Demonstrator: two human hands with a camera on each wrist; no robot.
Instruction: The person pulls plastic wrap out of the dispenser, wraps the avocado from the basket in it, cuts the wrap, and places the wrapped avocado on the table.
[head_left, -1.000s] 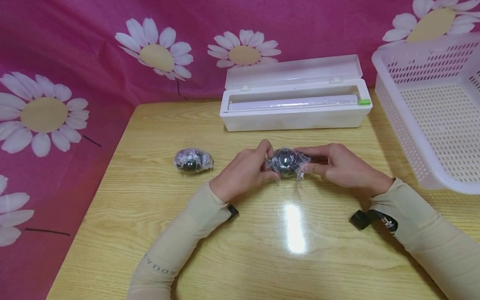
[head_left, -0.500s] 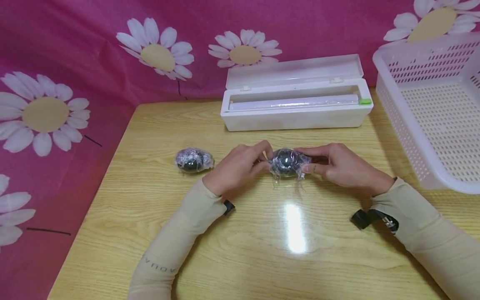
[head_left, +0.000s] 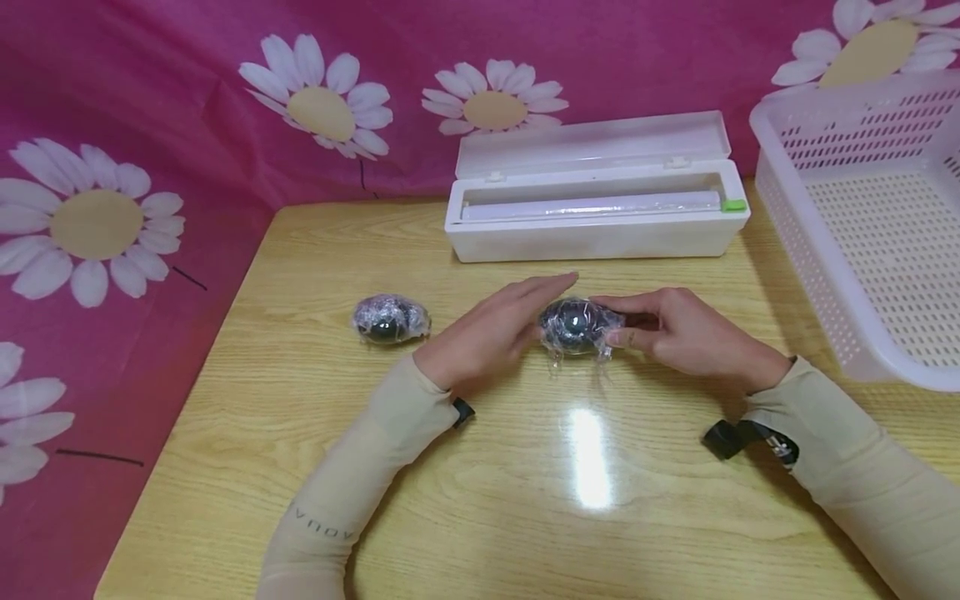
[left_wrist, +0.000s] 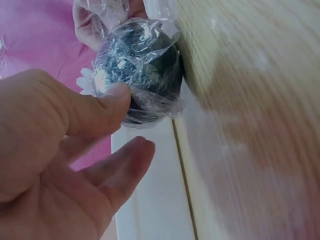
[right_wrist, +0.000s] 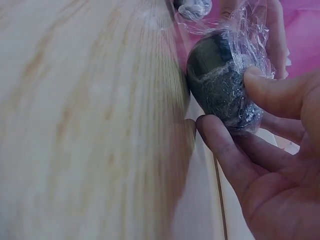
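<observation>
A dark, glossy, egg-shaped item (head_left: 576, 325) in crumpled cling film rests low on the table, loose film ends hanging toward the front. My right hand (head_left: 693, 337) grips its right end between thumb and fingers; the right wrist view shows the thumb (right_wrist: 272, 92) on the film. At its left end is my left hand (head_left: 491, 325), fingers extended and apart from the wrap, the thumb tip (left_wrist: 117, 95) right at the film. A second film-wrapped dark item (head_left: 390, 319) lies to the left of my left hand.
Behind the hands stands a white cling film dispenser (head_left: 600, 237), lid up, with a film roll (head_left: 592, 206) inside and a green slider (head_left: 733, 205) at its right end. A white plastic basket (head_left: 817, 275) is at the right. A pink flowered cloth (head_left: 405, 50) hangs behind the wooden table (head_left: 300, 467).
My left fingers, which pinched the film at the left end, have let go and straightened upward. The right hand keeps its grip, and the wrapped item has stayed in place.
</observation>
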